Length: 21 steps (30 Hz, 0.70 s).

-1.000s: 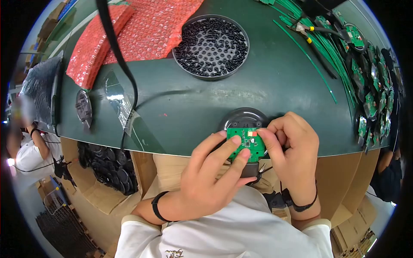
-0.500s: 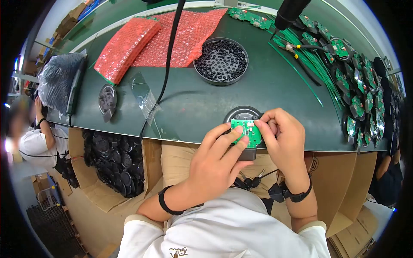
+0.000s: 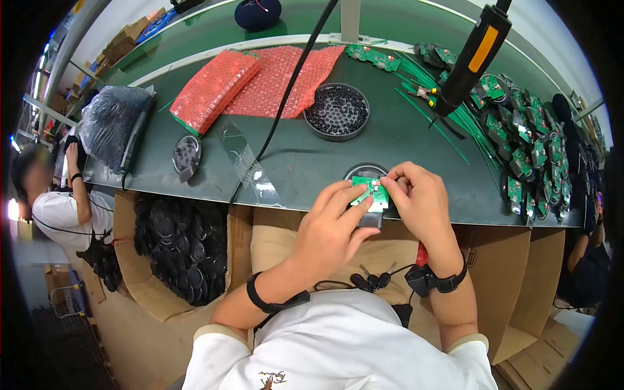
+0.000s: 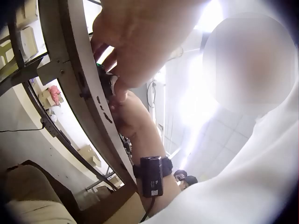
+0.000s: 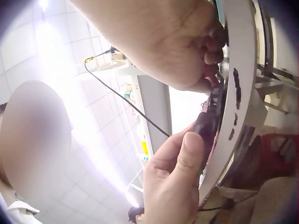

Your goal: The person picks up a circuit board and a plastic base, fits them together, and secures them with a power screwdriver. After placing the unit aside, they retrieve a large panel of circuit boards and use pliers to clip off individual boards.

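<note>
In the head view a green circuit board (image 3: 359, 184) lies over a black round-ended housing (image 3: 367, 169) at the table's near edge. My left hand (image 3: 328, 224) spreads its fingers over the board, fingertips on its face. Its thumb lies along the housing's near end; the right wrist view shows that thumb (image 5: 189, 149) gripping the dark block-like end (image 5: 205, 125). My right hand (image 3: 419, 198) has its thumb and bent forefinger pinched together at the board's upper right corner, the other fingers curled. Whatever is between those fingertips is hidden.
A round tray of small black parts (image 3: 337, 135) stands farther back. A hanging power screwdriver (image 3: 474, 62), green wires (image 3: 448, 107) and piled boards with housings (image 3: 536, 153) occupy the right. Left are red bubble wrap (image 3: 214, 91), another housing (image 3: 187, 156) and a carton of black parts (image 3: 185, 250).
The head view has tilted up, showing more of the table's far side and the whole screwdriver. Both hands stay at the board with nearly the same hold.
</note>
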Each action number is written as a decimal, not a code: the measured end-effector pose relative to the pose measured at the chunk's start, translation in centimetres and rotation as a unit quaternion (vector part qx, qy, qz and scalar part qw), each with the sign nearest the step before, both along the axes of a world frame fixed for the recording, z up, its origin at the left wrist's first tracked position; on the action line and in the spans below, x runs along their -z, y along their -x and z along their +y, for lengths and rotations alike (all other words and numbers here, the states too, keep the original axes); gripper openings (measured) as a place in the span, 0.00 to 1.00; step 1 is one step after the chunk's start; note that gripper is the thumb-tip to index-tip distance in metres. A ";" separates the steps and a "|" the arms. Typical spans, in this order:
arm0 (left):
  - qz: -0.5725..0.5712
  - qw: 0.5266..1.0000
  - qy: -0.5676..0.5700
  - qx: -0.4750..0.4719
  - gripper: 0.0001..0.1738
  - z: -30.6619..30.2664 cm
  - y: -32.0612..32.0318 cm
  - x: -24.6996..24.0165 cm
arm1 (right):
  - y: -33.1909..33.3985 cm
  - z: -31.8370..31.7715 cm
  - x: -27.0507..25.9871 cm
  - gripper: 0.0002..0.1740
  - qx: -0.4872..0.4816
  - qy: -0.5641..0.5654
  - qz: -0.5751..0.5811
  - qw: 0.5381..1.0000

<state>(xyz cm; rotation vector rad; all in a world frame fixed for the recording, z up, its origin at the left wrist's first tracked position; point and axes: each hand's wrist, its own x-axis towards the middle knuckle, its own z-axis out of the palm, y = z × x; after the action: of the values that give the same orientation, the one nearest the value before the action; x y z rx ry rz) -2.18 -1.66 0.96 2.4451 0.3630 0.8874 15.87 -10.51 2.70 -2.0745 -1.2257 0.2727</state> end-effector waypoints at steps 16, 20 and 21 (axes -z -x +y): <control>0.058 0.989 -0.034 -0.134 0.06 10.7 -6.2 -3.0 | -5.1 0.3 -2.7 0.07 0.115 -0.227 0.078 0.964; 0.154 0.984 -0.028 -0.087 0.06 12.9 -8.1 -2.0 | -7.7 3.0 -5.8 0.23 0.084 -0.292 0.027 0.952; 0.154 0.984 -0.029 -0.083 0.06 13.0 -8.3 -2.3 | -8.6 4.4 -5.7 0.23 0.088 -0.292 0.026 0.952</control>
<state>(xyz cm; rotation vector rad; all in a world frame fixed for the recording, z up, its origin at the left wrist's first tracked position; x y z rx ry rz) 6.07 11.31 3.21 2.6388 0.6686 0.5889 24.45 -6.14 8.41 -1.6269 -0.9362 -0.1115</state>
